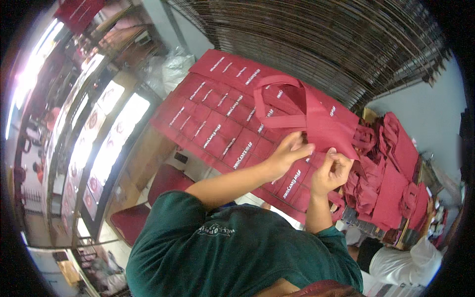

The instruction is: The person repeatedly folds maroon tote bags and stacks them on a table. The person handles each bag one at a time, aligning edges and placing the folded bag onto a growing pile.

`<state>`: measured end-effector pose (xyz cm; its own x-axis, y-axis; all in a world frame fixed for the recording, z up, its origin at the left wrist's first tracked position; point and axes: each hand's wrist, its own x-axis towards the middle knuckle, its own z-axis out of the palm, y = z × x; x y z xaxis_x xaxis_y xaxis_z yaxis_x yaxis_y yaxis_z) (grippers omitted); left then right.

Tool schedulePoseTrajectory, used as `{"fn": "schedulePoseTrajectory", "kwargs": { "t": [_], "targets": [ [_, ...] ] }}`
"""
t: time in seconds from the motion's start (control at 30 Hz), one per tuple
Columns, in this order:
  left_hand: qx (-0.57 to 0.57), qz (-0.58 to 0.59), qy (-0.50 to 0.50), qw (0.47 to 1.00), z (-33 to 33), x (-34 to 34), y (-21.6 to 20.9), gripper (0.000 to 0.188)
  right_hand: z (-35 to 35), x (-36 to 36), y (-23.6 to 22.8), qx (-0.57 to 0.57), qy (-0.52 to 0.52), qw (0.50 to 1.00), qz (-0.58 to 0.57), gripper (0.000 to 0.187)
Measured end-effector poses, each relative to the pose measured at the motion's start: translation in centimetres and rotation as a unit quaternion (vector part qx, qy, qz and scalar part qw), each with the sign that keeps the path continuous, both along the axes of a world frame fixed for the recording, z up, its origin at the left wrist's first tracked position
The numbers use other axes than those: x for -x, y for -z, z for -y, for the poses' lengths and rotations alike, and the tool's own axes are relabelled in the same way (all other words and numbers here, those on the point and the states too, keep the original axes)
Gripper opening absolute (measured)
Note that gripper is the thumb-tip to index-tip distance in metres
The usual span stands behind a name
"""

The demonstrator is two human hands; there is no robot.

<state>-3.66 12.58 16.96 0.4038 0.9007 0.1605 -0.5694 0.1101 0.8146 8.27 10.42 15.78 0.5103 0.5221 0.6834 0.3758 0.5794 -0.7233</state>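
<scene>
Over the table I hold up a dark red fabric tote bag, its looped handle standing out to the left. My left hand is closed on the bag's near edge, just below the handle. A short way to the right, my right hand pinches the same edge between thumb and bent fingers. Beneath lie rows of dark red fabric pieces with white print, overlapping across the table. The bag hides part of these rows.
Piles of dark red bags lie at the right. A person in a white top is at the lower right. Left of the table stand a red chair and a brightly lit panel. A slatted blind hangs behind, near clear plastic.
</scene>
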Motion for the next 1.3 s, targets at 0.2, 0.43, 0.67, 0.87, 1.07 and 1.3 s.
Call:
{"fn": "schedulePoseTrajectory", "kwargs": {
  "t": [0.2, 0.43, 0.67, 0.87, 1.07, 1.3],
  "targets": [
    [0.004, 0.095, -0.028, 0.995, -2.2, 7.0, -4.3, 0.029, -0.1, 6.7, 4.7, -0.055, -0.085, 0.987, 0.121, 0.022],
    [0.145, 0.042, -0.020, 0.988, -2.5, 22.8, -1.0, 0.031, 5.0, 8.4, 14.9, 0.275, -0.493, 0.470, -0.679, 0.061],
    [0.218, -0.100, -0.031, 0.970, -7.2, 34.2, 8.0, 0.032, 2.5, 12.5, 11.1, 0.511, -0.286, 0.708, -0.395, 0.060],
    [0.038, -0.152, -0.017, 0.988, -12.1, 41.7, 3.2, 0.063, -3.7, 19.6, 10.4, 0.425, -0.339, 0.808, -0.228, 0.067],
    [-0.085, -0.220, -0.213, 0.948, -18.1, 52.1, -2.4, 0.056, -13.8, 29.4, 8.3, 0.298, -0.428, 0.829, -0.201, 0.070],
    [0.134, -0.236, -0.523, 0.808, -14.6, 62.2, 6.7, 0.059, -22.5, 40.9, 15.1, 0.336, -0.392, 0.831, -0.209, 0.071]
  ]
}}
